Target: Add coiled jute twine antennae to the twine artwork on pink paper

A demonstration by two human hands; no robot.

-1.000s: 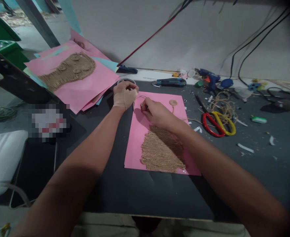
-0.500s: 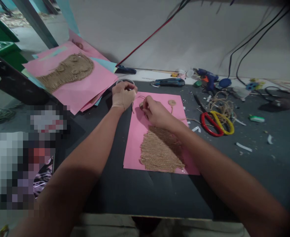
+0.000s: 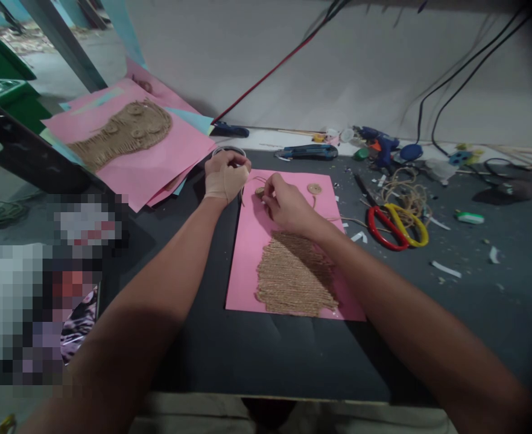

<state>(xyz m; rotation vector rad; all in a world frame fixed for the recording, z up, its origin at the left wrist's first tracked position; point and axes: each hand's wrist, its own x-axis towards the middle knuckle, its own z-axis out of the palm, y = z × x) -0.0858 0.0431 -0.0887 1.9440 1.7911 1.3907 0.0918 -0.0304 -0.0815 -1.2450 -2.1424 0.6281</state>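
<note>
Rows of brown twine (image 3: 293, 274) cover the lower part of a pink sheet (image 3: 243, 277). A small twine coil (image 3: 314, 188) lies near the sheet's top right corner, a strand trailing below it. My right hand (image 3: 284, 202), fingers pinched, is at a second, smaller coil (image 3: 260, 191) near the top left of the sheet. Just beyond the sheet's top left corner, my left hand (image 3: 226, 176) is closed on twine, which loops round the hand and runs toward the right one. A round rim behind the left hand is partly hidden.
Red and yellow-handled scissors (image 3: 397, 228) lie right of the sheet beside tangled twine (image 3: 402, 193). A blue cutter (image 3: 309, 151) and a glue gun (image 3: 381, 144) are along the back. Pink sheets with twine work (image 3: 180, 144) are stacked at left.
The fingers of my right hand have shifted slightly off the small coil, which shows a little more. My left hand has kept its hold; the view has moved slightly.
</note>
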